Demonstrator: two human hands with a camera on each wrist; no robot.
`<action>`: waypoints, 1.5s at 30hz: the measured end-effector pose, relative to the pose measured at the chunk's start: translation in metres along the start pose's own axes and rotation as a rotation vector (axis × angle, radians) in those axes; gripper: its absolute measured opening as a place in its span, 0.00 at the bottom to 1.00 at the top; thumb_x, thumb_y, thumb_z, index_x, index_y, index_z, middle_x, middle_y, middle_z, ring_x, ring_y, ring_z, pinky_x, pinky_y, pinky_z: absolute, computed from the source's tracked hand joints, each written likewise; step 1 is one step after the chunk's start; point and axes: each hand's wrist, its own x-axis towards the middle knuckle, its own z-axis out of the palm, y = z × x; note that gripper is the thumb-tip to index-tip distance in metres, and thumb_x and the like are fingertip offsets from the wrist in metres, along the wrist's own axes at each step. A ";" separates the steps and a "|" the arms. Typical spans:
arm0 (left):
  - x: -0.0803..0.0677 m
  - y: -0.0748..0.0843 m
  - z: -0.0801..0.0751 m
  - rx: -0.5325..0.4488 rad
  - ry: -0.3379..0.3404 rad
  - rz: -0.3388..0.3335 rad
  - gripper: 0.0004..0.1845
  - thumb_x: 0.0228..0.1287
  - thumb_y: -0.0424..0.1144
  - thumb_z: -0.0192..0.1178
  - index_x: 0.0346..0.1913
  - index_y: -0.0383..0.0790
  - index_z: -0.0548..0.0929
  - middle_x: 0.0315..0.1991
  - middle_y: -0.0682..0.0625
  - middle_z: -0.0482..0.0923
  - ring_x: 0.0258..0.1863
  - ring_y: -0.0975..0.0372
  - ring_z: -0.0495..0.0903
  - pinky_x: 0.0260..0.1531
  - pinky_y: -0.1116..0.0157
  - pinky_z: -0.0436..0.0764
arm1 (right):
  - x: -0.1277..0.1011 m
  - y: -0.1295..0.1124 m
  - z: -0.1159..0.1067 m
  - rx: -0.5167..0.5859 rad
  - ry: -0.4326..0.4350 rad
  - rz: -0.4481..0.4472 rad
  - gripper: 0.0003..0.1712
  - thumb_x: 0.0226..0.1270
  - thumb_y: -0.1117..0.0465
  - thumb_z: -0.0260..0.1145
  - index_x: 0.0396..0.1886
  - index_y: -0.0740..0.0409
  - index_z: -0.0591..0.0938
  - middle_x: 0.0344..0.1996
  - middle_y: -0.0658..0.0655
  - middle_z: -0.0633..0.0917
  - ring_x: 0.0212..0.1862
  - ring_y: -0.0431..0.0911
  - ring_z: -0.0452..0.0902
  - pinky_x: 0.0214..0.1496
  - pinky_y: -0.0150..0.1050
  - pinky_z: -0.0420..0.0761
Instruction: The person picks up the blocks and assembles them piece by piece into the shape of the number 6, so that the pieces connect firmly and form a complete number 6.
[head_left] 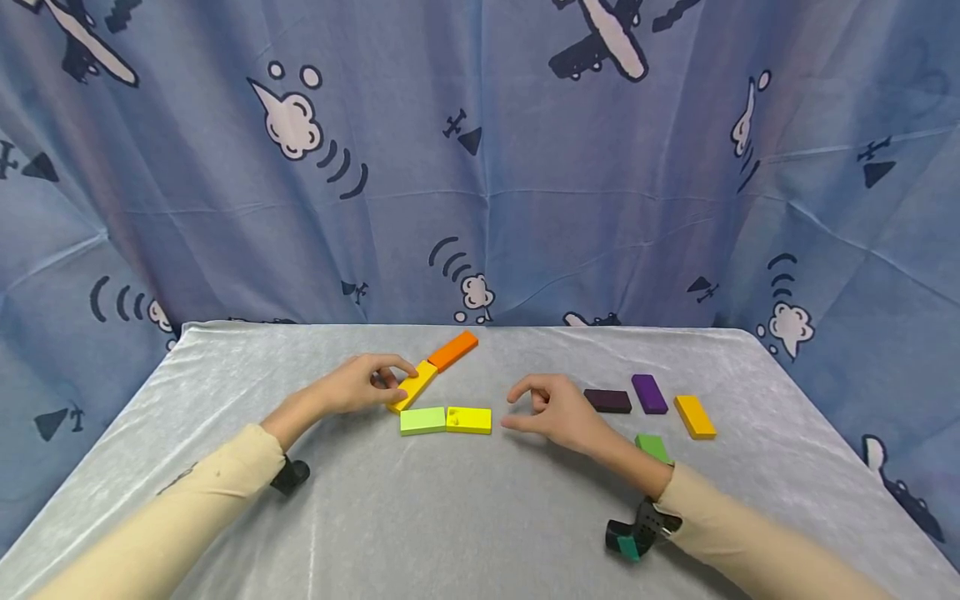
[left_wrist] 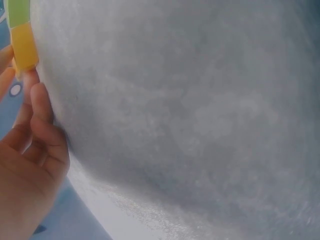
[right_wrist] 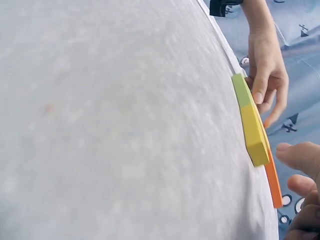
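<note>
"How many blocks can you see from there?"

"I count eight on the counter [head_left: 360, 517]: one orange block [head_left: 453, 351], two amber, one light green block [head_left: 423, 421], one bright yellow block [head_left: 472, 421], one dark block [head_left: 607, 402], one purple block [head_left: 649, 394], and one green block [head_left: 652, 447], partly behind the right forearm."

"And the fingers?"

"My left hand [head_left: 352, 387] pinches the near amber block [head_left: 422, 381], thumb and index on it, its far end meeting the orange one. My right hand [head_left: 558, 410] has thumb and index apart, near bright yellow, which adjoins light green. The other amber block [head_left: 695, 417] lies far right."

"Any writing?"

"A mark on bright yellow, too small to read."
</note>
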 end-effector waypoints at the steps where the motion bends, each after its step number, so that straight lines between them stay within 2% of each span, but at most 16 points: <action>1: 0.000 0.000 0.000 0.001 0.000 0.000 0.18 0.70 0.34 0.66 0.60 0.38 0.82 0.38 0.50 0.82 0.38 0.59 0.83 0.40 0.60 0.81 | -0.002 0.001 -0.003 0.000 0.003 -0.006 0.13 0.57 0.60 0.81 0.38 0.59 0.87 0.15 0.45 0.58 0.19 0.39 0.52 0.23 0.33 0.59; 9: 0.000 0.000 0.001 0.005 -0.002 -0.009 0.18 0.70 0.34 0.66 0.61 0.39 0.82 0.38 0.51 0.82 0.38 0.59 0.82 0.41 0.60 0.80 | -0.018 0.011 -0.029 0.031 0.019 0.000 0.07 0.61 0.59 0.79 0.35 0.53 0.88 0.15 0.46 0.57 0.18 0.40 0.50 0.23 0.33 0.58; 15: 0.000 0.001 0.001 0.013 -0.005 -0.021 0.18 0.70 0.34 0.66 0.61 0.41 0.82 0.39 0.52 0.82 0.38 0.59 0.82 0.40 0.59 0.80 | -0.033 0.024 -0.048 0.063 0.031 -0.071 0.04 0.64 0.61 0.76 0.35 0.54 0.88 0.15 0.48 0.58 0.18 0.39 0.52 0.21 0.35 0.58; 22: -0.001 0.001 0.001 0.022 -0.006 -0.025 0.18 0.70 0.35 0.66 0.61 0.41 0.82 0.39 0.51 0.82 0.38 0.59 0.81 0.40 0.60 0.79 | -0.051 0.033 -0.067 0.008 0.094 -0.057 0.05 0.63 0.60 0.77 0.34 0.50 0.88 0.15 0.48 0.59 0.20 0.37 0.54 0.25 0.35 0.64; 26: -0.001 0.001 0.002 0.021 -0.005 -0.008 0.18 0.70 0.35 0.66 0.61 0.39 0.82 0.39 0.51 0.82 0.38 0.58 0.81 0.39 0.59 0.79 | -0.060 0.036 -0.076 0.010 0.104 -0.028 0.05 0.63 0.60 0.77 0.35 0.52 0.88 0.16 0.49 0.59 0.20 0.37 0.53 0.28 0.34 0.68; 32: 0.000 0.001 0.002 0.021 -0.006 -0.027 0.18 0.70 0.35 0.66 0.61 0.41 0.82 0.39 0.51 0.82 0.39 0.59 0.82 0.39 0.60 0.80 | -0.072 0.040 -0.088 0.002 0.119 -0.014 0.05 0.64 0.61 0.76 0.36 0.54 0.88 0.16 0.48 0.59 0.19 0.37 0.53 0.22 0.37 0.63; 39: 0.000 0.002 0.001 0.023 -0.003 -0.017 0.18 0.70 0.35 0.66 0.61 0.41 0.82 0.39 0.52 0.82 0.39 0.59 0.82 0.41 0.59 0.80 | -0.090 0.047 -0.100 -0.011 0.151 0.029 0.06 0.65 0.62 0.75 0.39 0.57 0.87 0.17 0.49 0.60 0.19 0.41 0.56 0.22 0.38 0.64; 45: 0.000 0.002 0.001 0.021 -0.007 -0.016 0.18 0.71 0.35 0.66 0.61 0.40 0.82 0.40 0.51 0.82 0.39 0.59 0.82 0.41 0.59 0.80 | -0.104 0.054 -0.108 -0.053 0.172 0.005 0.07 0.64 0.65 0.75 0.41 0.59 0.87 0.17 0.51 0.61 0.20 0.43 0.57 0.21 0.38 0.62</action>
